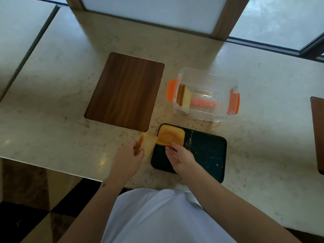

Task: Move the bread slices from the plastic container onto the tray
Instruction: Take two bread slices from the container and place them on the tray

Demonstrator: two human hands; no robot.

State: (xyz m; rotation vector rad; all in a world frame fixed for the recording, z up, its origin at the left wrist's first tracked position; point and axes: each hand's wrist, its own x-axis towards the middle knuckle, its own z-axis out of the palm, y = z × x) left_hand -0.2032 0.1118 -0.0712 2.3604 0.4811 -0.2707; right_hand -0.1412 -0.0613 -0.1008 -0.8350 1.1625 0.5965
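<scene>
A clear plastic container [206, 79] with orange clips stands on the counter, with a couple of bread slices [184, 97] leaning upright against its left wall. In front of it lies a dark tray [206, 151]. One bread slice [171, 135] lies flat on the tray's far left corner. My left hand [128, 158] grips a stack of bread slices [146, 144] on edge just left of the tray. My right hand [180, 156] is over the tray with fingers apart, its fingertips at the flat slice's near edge.
A brown wooden board [126, 90] lies left of the container. Another brown board edge [318, 134] shows at the far right. Crumbs dot the tray and counter. The counter's front edge [52, 166] runs close to my body.
</scene>
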